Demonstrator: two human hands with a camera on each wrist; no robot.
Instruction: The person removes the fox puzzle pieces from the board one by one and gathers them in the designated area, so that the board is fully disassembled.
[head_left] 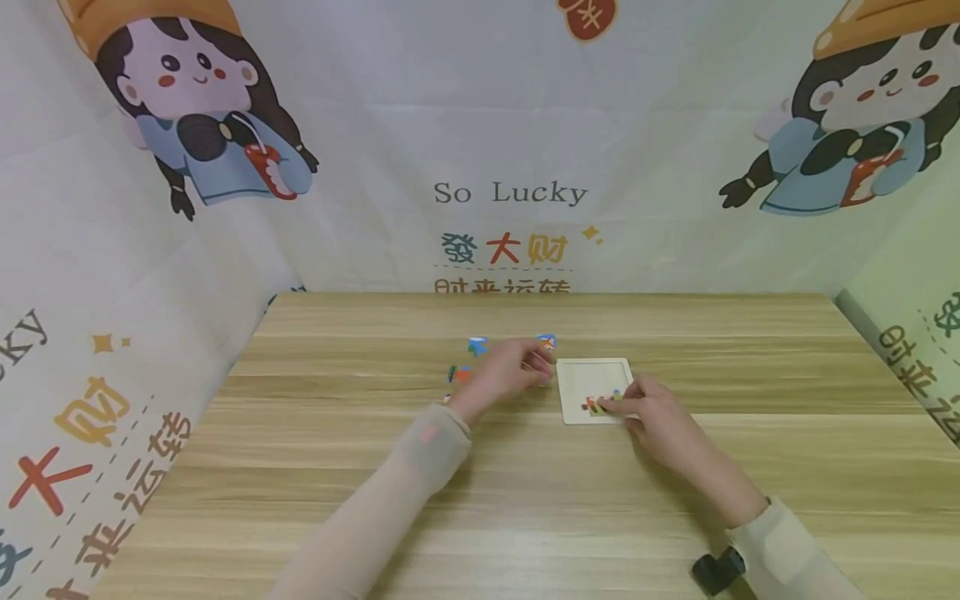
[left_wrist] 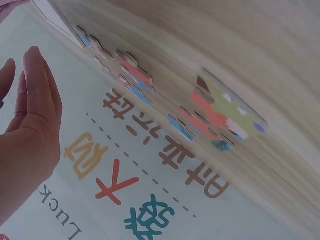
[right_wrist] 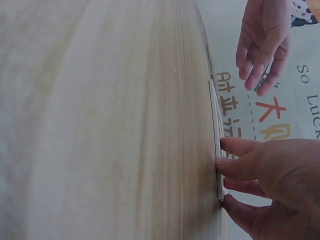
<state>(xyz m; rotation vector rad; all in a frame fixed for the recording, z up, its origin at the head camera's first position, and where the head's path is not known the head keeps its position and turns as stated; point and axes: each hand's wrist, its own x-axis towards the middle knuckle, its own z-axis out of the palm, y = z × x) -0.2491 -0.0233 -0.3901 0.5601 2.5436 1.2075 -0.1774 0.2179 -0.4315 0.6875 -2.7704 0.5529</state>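
A square cream puzzle tray (head_left: 592, 375) lies flat on the table, with colourful puzzle pieces (head_left: 596, 406) along its near edge inside the frame. My right hand (head_left: 663, 421) holds the tray's near right corner, index finger reaching over the pieces. In the right wrist view, the fingertips are right at the thin tray side (right_wrist: 216, 120). My left hand (head_left: 513, 371) hovers just left of the tray, its fingers loosely bent and holding nothing. Loose printed puzzle pieces (left_wrist: 132, 70) lie beyond and beside it, some hidden behind the hand in the head view.
The wood-grain table (head_left: 337, 467) meets a printed cloth backdrop (head_left: 510, 125) at its far edge, with cloth on both sides too. More loose pieces (head_left: 477, 345) lie left of the tray. A black device (head_left: 717, 572) sits at the right wrist.
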